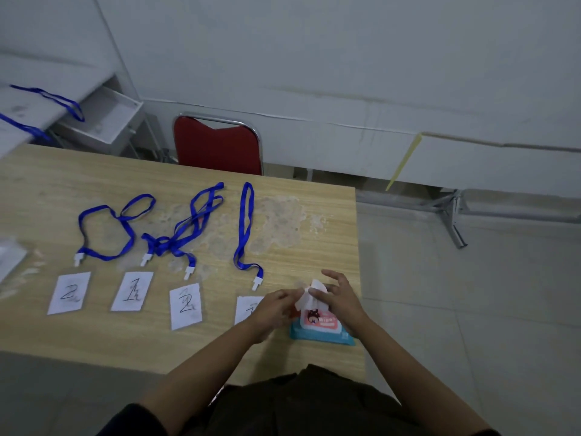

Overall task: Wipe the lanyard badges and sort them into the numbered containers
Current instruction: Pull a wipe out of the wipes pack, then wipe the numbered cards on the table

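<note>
Badges (69, 293): four on table (314, 221), one wipe pack (320, 328).

The left hand (273, 305) covers half the rightmost badge (246, 308), so its number stays unreadable. A pale, blurred sheet (9, 258) is cut off at the table's (94, 341) left edge.

My left grip (276, 305) pinches a white wipe (309, 294) sticking up from the blue wipes pack (320, 328), while my right grip (339, 297) rests on the pack with fingers spread. Just left of my left grip, partly under it, lies a badge (246, 308). Farther left on the table (125, 341), three more badges (185, 306) marked 2, 1, 2 trail blue lanyards (243, 228).
</note>
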The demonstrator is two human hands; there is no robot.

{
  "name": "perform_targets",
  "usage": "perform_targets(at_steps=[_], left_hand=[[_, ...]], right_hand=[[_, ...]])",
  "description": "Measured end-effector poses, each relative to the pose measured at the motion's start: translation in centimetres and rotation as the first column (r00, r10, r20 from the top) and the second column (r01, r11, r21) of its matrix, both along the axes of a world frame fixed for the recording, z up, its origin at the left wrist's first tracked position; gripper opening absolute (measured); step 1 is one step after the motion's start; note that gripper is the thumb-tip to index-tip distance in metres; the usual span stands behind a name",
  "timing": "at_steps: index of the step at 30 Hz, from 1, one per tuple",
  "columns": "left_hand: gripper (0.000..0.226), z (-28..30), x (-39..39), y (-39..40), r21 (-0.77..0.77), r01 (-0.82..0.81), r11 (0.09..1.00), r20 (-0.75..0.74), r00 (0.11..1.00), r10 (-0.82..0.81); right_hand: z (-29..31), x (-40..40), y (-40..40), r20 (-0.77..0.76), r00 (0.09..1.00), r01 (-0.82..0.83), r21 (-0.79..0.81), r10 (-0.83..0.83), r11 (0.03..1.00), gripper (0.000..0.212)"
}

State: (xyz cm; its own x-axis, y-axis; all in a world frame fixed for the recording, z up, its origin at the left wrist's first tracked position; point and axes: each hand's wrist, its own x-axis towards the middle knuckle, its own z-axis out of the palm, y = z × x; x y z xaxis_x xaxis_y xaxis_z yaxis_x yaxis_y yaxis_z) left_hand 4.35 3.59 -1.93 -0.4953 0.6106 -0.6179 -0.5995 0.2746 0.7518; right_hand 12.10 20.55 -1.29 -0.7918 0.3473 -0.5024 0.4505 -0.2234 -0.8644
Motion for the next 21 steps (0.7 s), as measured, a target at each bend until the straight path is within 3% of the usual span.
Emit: perform_targets(at_steps=[4,8,12,16,19,21], left_hand=[[0.031,0.0,0.0,-0.6,0.054,-0.244,0.968,0.137,0.962,0.235],[0.01,-0.2,-0.7,-1.8,0.017,-0.42,0.908,-0.024,0.907,0.42],[0.006,0.1,-1.7,-3.1,0.036,-0.52,0.853,-0.105,0.847,0.521],[0.009,0.6,-3.0,-4.4,0.053,-0.511,0.858,-0.077,0.854,0.514],[0.016,1.1,-4.2,-5.5,0.059,-0.452,0.89,0.062,0.892,0.448],[0.029,1.5,-5.2,-6.3,0.119,-0.334,0.935,0.181,0.933,0.31]], right_hand=[[-0.3,-1.1,-0.9,-0.002,1.0,0.012,-0.034,-0.012,0.999,0.065],[-0.3,-1.7,-1.9,0.0,1.0,0.018,-0.077,-0.018,0.997,0.063],[0.0,-2.5,-3.2,0.032,0.999,0.045,-0.213,-0.04,0.976,0.057],[0.5,-3.6,-4.8,0.047,0.994,0.113,-0.394,-0.102,0.912,0.029],[0.9,-4.5,-5.8,0.02,0.992,0.122,-0.399,-0.125,0.909,0.018],[1.2,-5.1,-6.5,-0.008,0.996,0.085,-0.348,-0.093,0.934,0.018]])
